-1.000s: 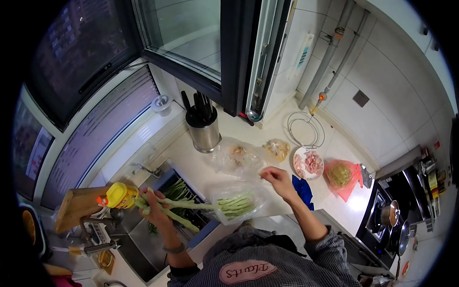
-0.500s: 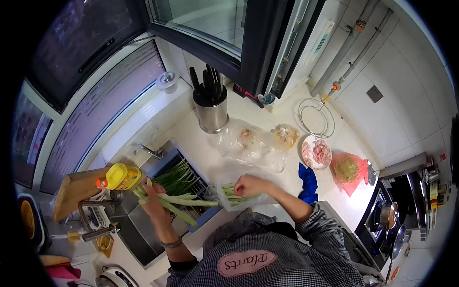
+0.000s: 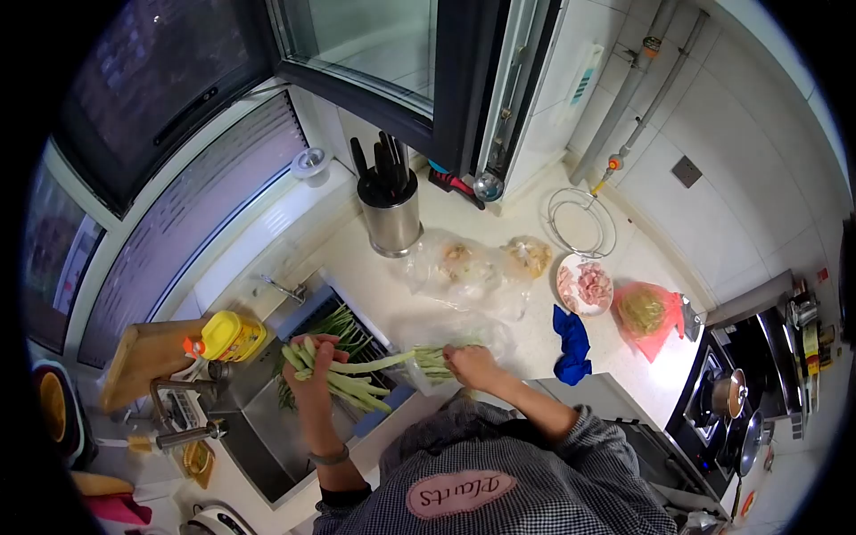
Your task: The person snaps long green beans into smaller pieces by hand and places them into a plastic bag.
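Note:
My left hand (image 3: 314, 358) is closed round a bunch of long pale green pods (image 3: 357, 390), which look like long beans, above the sink's right side. One pod stretches from it toward the clear plastic bag (image 3: 486, 332) on the counter edge. My right hand (image 3: 471, 366) is at the bag's mouth, its fingers pinched on more pods (image 3: 432, 361) there. Behind my left hand, dark green leafy stalks (image 3: 339, 328) lie in a blue rack (image 3: 379, 349) over the sink.
The steel sink (image 3: 263, 441) has a tap (image 3: 183, 432) and a yellow bottle (image 3: 234, 336) beside it. On the counter are a knife block (image 3: 390, 214), a plate of meat (image 3: 586, 283), a blue cloth (image 3: 571, 343) and a red bag (image 3: 644, 316). A pot (image 3: 727, 392) stands on the stove.
My left hand has shifted right and slightly down, with more pods showing in it. My right hand has moved slightly right and down at the bag. The camera view has shifted slightly.

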`<control>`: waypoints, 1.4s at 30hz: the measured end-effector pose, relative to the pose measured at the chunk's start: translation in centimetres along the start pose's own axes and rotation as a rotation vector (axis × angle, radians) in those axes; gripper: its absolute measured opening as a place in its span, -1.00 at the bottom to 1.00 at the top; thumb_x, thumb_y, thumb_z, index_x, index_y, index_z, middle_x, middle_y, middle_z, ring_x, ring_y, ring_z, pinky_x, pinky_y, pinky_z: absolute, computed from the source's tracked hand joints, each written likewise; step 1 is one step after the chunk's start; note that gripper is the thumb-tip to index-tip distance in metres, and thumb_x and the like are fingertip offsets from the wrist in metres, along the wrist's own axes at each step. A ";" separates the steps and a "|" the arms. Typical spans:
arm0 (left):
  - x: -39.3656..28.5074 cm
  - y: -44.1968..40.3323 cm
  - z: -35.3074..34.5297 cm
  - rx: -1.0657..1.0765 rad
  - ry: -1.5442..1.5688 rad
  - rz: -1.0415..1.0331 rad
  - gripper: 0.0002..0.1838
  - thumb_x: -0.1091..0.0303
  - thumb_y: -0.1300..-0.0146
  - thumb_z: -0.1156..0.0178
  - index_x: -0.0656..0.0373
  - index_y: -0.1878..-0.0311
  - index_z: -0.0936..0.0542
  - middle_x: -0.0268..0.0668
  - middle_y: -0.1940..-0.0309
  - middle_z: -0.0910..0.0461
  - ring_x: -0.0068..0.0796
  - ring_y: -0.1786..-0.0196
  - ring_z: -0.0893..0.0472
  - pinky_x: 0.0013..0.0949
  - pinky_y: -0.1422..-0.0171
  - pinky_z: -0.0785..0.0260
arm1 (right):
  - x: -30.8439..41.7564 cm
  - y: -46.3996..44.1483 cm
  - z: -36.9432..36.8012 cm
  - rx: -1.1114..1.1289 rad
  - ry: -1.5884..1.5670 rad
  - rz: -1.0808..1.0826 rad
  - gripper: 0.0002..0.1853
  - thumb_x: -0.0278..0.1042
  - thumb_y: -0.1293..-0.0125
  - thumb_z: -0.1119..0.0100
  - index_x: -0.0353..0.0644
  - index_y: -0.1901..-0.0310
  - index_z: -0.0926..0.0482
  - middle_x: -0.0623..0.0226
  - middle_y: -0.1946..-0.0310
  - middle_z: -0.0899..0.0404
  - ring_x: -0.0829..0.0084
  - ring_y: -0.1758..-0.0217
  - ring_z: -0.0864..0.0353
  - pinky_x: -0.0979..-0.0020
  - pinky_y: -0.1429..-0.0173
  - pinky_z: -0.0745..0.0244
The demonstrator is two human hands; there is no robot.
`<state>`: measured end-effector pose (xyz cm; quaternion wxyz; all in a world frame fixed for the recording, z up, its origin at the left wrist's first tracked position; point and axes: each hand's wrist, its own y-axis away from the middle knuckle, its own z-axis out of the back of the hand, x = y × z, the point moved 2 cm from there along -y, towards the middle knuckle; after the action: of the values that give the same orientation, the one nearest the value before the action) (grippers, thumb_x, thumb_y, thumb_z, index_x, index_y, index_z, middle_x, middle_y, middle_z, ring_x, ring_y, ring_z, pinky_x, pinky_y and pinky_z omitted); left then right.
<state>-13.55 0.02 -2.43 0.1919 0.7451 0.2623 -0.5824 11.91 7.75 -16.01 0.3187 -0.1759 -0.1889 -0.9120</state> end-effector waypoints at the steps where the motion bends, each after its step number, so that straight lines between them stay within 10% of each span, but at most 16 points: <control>1: 0.5 0.0 0.2 0.002 0.006 -0.003 -0.86 0.55 -0.20 -0.24 0.24 0.21 -0.48 -0.22 0.37 -0.60 -0.53 0.47 -0.57 -0.46 0.37 -0.47 | 0.5 1.7 2.1 -0.042 -0.061 -0.047 -0.74 -0.29 -0.29 -0.12 -0.19 0.04 -0.51 0.04 0.40 -0.66 0.07 0.28 -0.69 0.11 0.12 -0.54; 10: 2.5 2.4 -6.6 0.330 -0.347 0.156 -0.83 0.47 -0.22 -0.29 0.38 0.18 -0.64 -0.26 0.37 -0.68 -0.68 0.56 -0.49 -0.56 0.48 -0.36 | 2.4 11.6 10.3 -0.282 -1.067 0.013 -0.82 -0.54 -0.36 -0.17 -0.27 0.04 -0.47 0.45 0.31 -0.61 0.66 0.27 -0.56 0.60 0.23 -0.41; 14: 0.7 3.8 -9.2 0.425 -0.027 0.102 -0.83 0.49 -0.24 -0.26 0.37 0.14 -0.65 -0.24 0.28 -0.71 -0.70 0.52 -0.49 -0.56 0.43 -0.36 | 4.6 12.1 8.9 -0.283 -1.241 -0.034 -0.78 -0.54 -0.36 -0.16 -0.30 0.00 -0.44 0.34 0.24 -0.64 0.62 0.16 -0.58 0.54 0.01 -0.46; 21: -1.9 5.1 -10.5 0.518 -0.399 -0.294 -0.81 0.47 -0.18 -0.33 0.28 0.14 -0.66 -0.26 0.30 -0.70 -0.61 0.47 -0.59 -0.50 0.36 -0.43 | 7.6 10.7 14.6 -0.629 -0.673 0.201 -0.60 -0.48 -0.26 -0.24 -0.29 -0.13 -0.48 0.21 0.04 -0.61 0.42 -0.01 -0.57 0.41 -0.10 -0.44; 29: -4.8 6.1 -11.0 0.672 -0.703 -0.748 -0.79 0.40 -0.06 -0.38 0.14 0.21 -0.64 -0.30 0.36 -0.63 -0.28 0.40 -0.64 -0.38 0.31 -0.50 | 9.4 10.9 19.5 -0.674 0.214 0.467 -0.76 -0.49 -0.06 -0.28 -0.29 0.19 -0.58 0.27 0.30 -0.61 0.29 0.28 -0.57 0.33 0.18 -0.52; 42: -4.0 6.0 -11.2 0.653 -0.663 -0.844 -0.76 0.42 -0.03 -0.36 0.16 0.19 -0.62 -0.31 0.36 -0.63 -0.32 0.41 -0.65 -0.37 0.32 -0.50 | 8.5 9.3 15.8 -0.757 -0.576 0.213 -0.81 -0.58 -0.07 -0.25 -0.37 0.24 -0.66 0.18 0.48 -0.60 0.39 0.44 -0.61 0.45 0.27 -0.52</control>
<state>-2.04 1.26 4.14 -0.2208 0.3771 0.2692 -0.8583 14.86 3.81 3.66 0.2585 -0.5430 0.0947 -0.7933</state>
